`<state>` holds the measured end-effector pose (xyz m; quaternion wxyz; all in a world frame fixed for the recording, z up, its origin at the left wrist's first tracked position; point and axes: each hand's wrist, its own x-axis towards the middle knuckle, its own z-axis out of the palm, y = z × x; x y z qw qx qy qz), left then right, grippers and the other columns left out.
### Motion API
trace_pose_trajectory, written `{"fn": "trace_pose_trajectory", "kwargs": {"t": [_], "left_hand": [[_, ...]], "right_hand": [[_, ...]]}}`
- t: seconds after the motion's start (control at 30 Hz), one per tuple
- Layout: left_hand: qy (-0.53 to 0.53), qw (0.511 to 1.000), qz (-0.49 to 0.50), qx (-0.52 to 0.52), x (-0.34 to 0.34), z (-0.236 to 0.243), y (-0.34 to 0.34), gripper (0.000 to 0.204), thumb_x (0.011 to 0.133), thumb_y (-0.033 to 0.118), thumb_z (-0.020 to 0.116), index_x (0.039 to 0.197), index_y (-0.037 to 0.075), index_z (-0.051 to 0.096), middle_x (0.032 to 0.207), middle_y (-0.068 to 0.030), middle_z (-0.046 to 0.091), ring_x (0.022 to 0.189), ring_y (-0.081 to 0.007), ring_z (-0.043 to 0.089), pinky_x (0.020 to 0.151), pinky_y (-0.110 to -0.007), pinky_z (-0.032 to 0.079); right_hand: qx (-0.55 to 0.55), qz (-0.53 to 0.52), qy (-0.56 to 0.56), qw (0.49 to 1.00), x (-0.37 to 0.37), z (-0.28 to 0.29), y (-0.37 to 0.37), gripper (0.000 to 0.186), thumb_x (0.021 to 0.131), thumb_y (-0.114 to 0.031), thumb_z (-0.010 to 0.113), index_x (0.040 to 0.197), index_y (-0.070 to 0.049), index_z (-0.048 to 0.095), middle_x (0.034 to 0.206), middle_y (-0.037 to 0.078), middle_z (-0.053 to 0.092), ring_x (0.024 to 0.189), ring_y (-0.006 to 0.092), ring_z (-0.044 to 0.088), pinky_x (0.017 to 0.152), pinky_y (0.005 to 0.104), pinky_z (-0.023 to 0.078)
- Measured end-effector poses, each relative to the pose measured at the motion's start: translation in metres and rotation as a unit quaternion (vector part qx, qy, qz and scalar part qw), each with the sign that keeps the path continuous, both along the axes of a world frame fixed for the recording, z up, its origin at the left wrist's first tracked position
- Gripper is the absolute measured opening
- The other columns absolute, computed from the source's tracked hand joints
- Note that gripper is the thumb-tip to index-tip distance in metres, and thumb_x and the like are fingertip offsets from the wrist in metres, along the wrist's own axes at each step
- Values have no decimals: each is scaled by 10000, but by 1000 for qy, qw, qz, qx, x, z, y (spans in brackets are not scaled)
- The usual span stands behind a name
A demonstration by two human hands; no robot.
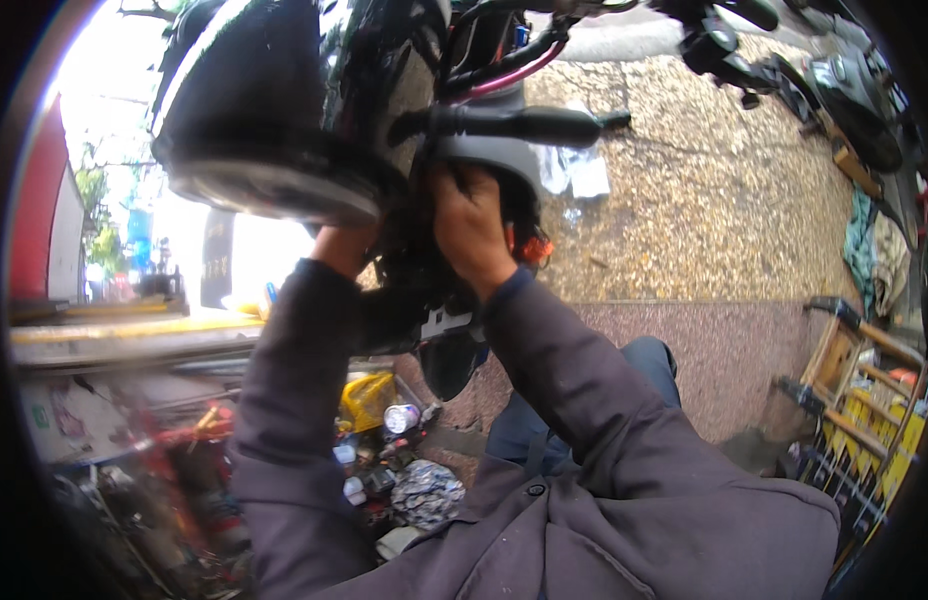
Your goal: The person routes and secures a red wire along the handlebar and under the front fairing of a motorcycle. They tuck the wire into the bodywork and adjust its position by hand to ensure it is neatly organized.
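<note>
My left hand (346, 248): behind round black headlamp (269, 185).
My right hand (471, 222): curled beside grey cowl (509, 158).
Holds: I can't tell.
Brown wooden-framed crate (832, 358): yellow pieces (870, 412).

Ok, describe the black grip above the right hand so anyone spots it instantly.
Start at the big dark machine at upper left, then find the right hand reaching into it. Just above that hand, the black grip points rightward. It is thick and straight, unlike the thin pink cable curving above it.
</note>
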<state>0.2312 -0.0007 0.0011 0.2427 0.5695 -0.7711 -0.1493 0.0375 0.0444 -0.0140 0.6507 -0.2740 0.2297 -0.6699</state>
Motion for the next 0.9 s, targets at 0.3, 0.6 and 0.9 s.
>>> {"fn": "trace_pose_trajectory", "kwargs": {"t": [0.3,0.6,0.9], "left_hand": [[209,966,95,123,14,26,23,369,1053,219,499,1352,19,581,1331,-119,607,1242,-207,551,1099,-356,390],[252,946,95,178,4,23,17,400,1051,261,504,1357,12,571,1329,-127,612,1231,-219,564,1071,-358,417],[318,914,81,239,-25,20,-6,435,1049,304,509,1361,5,561,1326,-134,616,1219,-230,577,1044,-361,444]], "right_hand": [[232,-74,-224,944,14,48,-1,161,966,-132,599,1009,6,669,826,33,644,760,156,625,649,302,504],[231,-196,172,938,55,13,-17,151,792,-22,559,787,-54,706,749,100,653,672,261,636,649,402,504],[345,-156,-369,849,62,28,-38,152,907,31,512,1018,2,612,919,105,628,857,212,645,777,298,530]]}}
